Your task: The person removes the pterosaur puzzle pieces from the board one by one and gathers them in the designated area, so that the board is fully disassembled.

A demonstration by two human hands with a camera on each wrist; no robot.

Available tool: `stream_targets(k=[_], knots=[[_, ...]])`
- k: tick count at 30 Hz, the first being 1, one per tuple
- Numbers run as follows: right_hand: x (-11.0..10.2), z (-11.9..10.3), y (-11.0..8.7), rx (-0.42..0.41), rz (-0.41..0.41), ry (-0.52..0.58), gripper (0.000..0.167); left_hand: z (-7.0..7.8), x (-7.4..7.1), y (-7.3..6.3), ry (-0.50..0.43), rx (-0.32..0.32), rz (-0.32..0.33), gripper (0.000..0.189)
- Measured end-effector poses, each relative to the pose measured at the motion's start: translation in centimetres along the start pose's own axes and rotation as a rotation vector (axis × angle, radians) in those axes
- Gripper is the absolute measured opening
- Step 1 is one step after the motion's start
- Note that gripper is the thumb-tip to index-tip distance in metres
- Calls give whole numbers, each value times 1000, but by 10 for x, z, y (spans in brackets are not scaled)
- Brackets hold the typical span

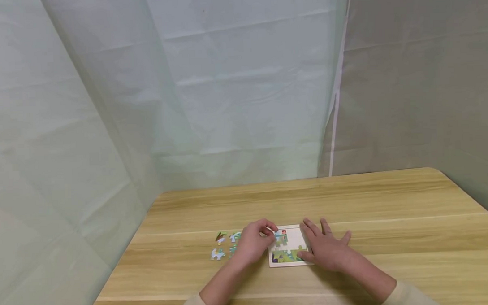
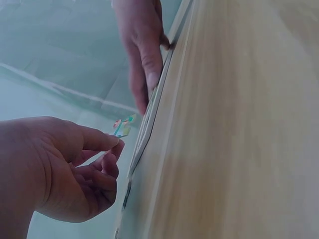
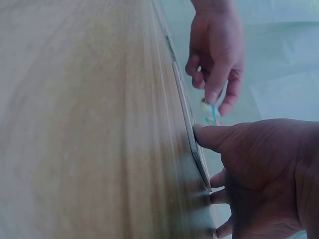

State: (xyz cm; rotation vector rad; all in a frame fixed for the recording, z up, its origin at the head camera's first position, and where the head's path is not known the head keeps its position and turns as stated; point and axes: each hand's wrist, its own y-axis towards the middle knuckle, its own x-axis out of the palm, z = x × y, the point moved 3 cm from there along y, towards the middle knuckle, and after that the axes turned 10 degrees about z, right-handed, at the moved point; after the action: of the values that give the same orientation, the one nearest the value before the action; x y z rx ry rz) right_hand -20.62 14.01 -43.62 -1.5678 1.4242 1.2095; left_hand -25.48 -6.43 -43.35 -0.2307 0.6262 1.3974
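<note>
My left hand (image 1: 253, 244) pinches a jigsaw piece (image 2: 123, 125) between thumb and forefinger, above the left part of a puzzle tray (image 1: 296, 237). Red, teal and pale green show on the piece. The right hand (image 1: 326, 249) lies over the tray's right edge with its fingers spread, and its thumb rests on the near right part. Joined green pieces (image 1: 287, 256) fill the strip of tray closest to me, while pale bare board shows above them. In the right wrist view, the right thumb (image 3: 212, 135) touches the tray's edge.
Several loose jigsaw pieces (image 1: 217, 254) lie on the wooden table (image 1: 183, 275) left of the tray, some partly hidden behind my left hand. Pale cloth sheets (image 1: 242, 103) hang behind the table and along its sides.
</note>
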Motion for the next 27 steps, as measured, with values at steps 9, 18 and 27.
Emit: stream_targets(k=[9, 18, 27], knots=[[0, 1, -1, -12, 1, 15, 85, -13, -22, -7, 26, -10, -6, 12], [1, 1, -1, -15, 3, 9, 84, -22, -36, -16, 64, 1, -28, 12], [1, 1, -2, -21, 0, 17, 84, -28, -47, -24, 126, -14, -39, 12]])
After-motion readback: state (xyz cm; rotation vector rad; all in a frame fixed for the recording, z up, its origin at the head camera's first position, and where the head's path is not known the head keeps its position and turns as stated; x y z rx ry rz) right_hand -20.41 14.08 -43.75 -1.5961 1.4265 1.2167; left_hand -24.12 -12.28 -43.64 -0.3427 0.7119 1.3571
